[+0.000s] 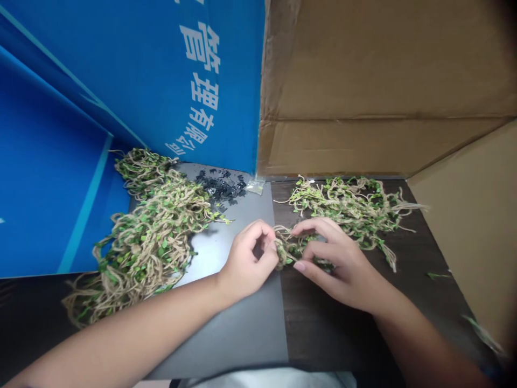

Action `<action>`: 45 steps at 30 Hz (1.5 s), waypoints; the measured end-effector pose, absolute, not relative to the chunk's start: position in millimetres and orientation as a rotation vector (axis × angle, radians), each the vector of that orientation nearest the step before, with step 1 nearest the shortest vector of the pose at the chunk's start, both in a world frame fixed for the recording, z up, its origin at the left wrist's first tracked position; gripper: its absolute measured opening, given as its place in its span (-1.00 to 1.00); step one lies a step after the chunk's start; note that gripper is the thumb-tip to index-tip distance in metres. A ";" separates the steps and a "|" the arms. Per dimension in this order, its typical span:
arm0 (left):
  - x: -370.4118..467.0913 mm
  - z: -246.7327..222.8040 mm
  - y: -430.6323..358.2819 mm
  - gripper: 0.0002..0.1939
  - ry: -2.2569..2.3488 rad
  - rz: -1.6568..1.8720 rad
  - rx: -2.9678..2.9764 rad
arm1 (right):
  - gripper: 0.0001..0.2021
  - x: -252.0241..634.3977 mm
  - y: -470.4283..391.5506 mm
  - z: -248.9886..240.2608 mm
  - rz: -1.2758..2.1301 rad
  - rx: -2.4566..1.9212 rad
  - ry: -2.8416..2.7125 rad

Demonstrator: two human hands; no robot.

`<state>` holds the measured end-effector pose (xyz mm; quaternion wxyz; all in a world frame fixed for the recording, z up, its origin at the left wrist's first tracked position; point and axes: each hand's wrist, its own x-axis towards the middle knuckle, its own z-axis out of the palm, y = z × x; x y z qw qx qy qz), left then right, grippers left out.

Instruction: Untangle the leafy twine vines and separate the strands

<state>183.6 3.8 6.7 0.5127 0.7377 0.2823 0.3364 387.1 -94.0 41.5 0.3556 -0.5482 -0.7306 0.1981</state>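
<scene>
Between my hands, just above the table, is a leafy jute twine garland (286,251), bunched and partly hidden by fingers. My left hand (254,256) pinches its left end between thumb and forefinger. My right hand (333,258) is at its other side, thumb and fingers curved apart around the strands; whether it grips a strand is hard to make out. A big heap of similar twine with green leaves (153,237) lies on the left. A smaller pile of leafy twine (347,205) lies behind my right hand.
Small black pieces (222,186) are scattered at the back, beside a little clear packet (255,186). A blue printed panel (161,70) and a cardboard wall (363,81) enclose the table. Loose green bits (438,275) lie at the right edge.
</scene>
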 end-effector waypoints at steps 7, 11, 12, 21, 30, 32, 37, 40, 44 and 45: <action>186.1 7.9 2.3 -0.92 0.593 0.820 1.794 | -0.86 377.8 -89.2 31.3 0.218 -1.398 -1.913; 187.5 8.4 -0.7 -0.97 0.531 0.848 1.731 | -0.87 374.8 -90.8 33.2 0.276 -1.403 -1.820; 187.5 7.6 -1.4 -0.97 0.533 0.848 1.710 | -0.86 375.5 -91.3 34.1 0.321 -1.404 -1.795; 186.8 3.5 -0.4 -0.86 0.602 0.894 1.807 | -0.88 380.5 -89.1 34.3 0.499 -1.392 -1.629; 189.7 13.1 6.1 -0.93 0.561 0.858 1.906 | -0.82 384.4 -93.4 36.3 0.771 -1.359 -1.457; 189.0 12.2 6.4 -0.89 0.528 0.840 1.902 | -0.82 384.5 -93.7 37.2 0.724 -1.387 -1.469; 185.5 3.3 3.2 -0.78 0.536 0.741 1.711 | -0.81 382.6 -94.1 39.8 0.701 -1.410 -1.484; 184.1 -1.3 0.7 -0.75 0.477 0.667 1.542 | -0.83 382.7 -94.2 38.1 0.862 -1.341 -1.355; 183.2 -3.9 -1.6 -0.76 0.467 0.666 1.468 | -0.82 388.5 -94.6 36.2 1.143 -1.207 -1.171; 182.8 -4.2 -2.2 -0.77 0.472 0.680 1.463 | -0.81 390.9 -95.3 36.8 1.182 -1.195 -1.153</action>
